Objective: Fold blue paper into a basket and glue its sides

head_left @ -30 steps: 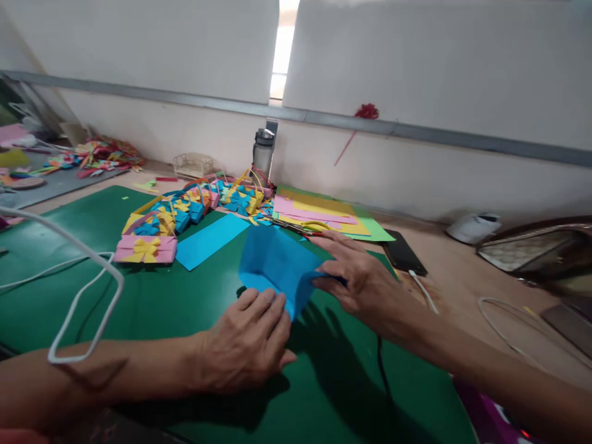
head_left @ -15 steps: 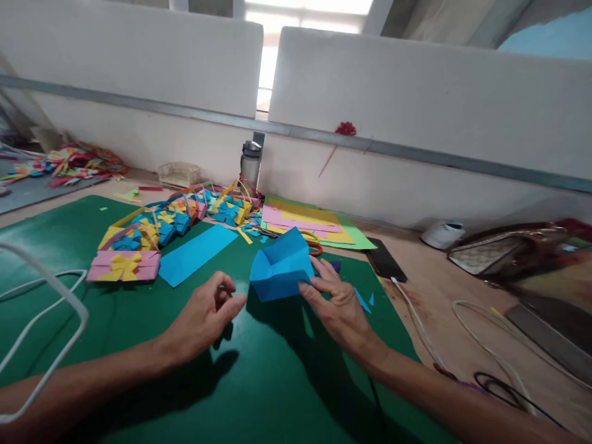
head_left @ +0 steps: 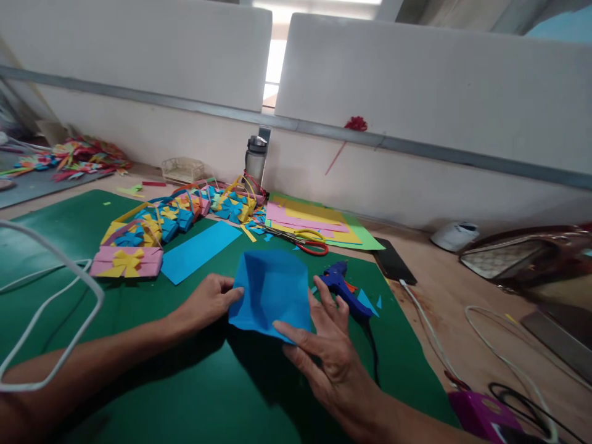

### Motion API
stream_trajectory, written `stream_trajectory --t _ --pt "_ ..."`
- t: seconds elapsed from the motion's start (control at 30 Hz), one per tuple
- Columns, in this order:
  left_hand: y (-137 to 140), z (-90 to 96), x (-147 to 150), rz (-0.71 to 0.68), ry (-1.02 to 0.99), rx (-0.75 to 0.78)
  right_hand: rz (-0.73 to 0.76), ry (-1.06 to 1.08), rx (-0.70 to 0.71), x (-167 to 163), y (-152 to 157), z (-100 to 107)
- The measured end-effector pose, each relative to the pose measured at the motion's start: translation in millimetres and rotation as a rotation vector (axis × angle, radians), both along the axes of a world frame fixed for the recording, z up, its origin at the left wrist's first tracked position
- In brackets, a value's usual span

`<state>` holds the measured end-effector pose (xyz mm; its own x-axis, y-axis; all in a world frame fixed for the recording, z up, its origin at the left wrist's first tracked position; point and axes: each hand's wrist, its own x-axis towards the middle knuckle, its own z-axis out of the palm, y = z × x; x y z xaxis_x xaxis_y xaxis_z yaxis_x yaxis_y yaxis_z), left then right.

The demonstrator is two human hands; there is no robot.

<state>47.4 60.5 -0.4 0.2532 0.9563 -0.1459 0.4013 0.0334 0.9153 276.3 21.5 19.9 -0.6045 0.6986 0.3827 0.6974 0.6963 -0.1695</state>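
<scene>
A folded blue paper box (head_left: 277,290) is held above the green mat (head_left: 194,394), its open inside facing me. My left hand (head_left: 210,302) pinches its left side between thumb and fingers. On the right, my right hand (head_left: 326,342) grips the lower right edge, with fingers spread along the side and bottom. Just beyond the right hand lies a blue glue gun (head_left: 345,287). Scissors (head_left: 309,240) with red and yellow handles rest behind the box. A flat blue paper strip (head_left: 198,250) lies to the left.
Finished paper baskets with bows (head_left: 127,262) stand in a row at the left. Coloured paper sheets (head_left: 314,222), a bottle (head_left: 256,163) and a phone (head_left: 393,260) lie toward the back. A white curved tube (head_left: 87,277) crosses the left foreground. Cables run along the right.
My left hand has taken hold of the box's left side. The box has come nearer and tipped so its inside faces me. The glue gun and scissors are now uncovered.
</scene>
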Motion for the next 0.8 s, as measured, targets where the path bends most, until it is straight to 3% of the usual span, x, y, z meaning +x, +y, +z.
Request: stream_trajectory --t 0.17,0.3,0.4,0.53,0.6,0.67,0.7,0.8 --pt "6.2 15.8 -13.8 0.003 0.234 0.206 0.106 -0.191 0.059 3.8 -12.0 7.9" --pt "9.1 30.8 -24.6 0.038 0.485 0.368 0.232 -0.114 0.112 7.8 -26.4 25.9" --pt "8.4 38.3 -24.9 0.011 0.639 0.428 0.280 0.038 0.157 6.8 -35.9 53.2" --pt "6.8 48.6 -12.2 -0.099 0.764 0.459 0.128 0.054 0.230 -8.5 -17.4 98.4" --pt "7.1 54.6 -2.2 -0.172 0.798 0.456 0.033 -0.080 0.107 -21.6 5.0 112.9" --pt "8.9 59.6 8.0 -0.250 0.812 0.450 -0.069 -0.347 -0.131 -34.8 28.2 117.3" --pt "10.4 61.2 12.7 -0.289 0.811 0.445 -0.071 -0.487 -0.254 -40.5 38.1 115.9" --pt "17.1 61.3 22.3 -0.395 0.790 0.415 -0.086 -0.713 -0.410 -51.7 57.6 102.8"
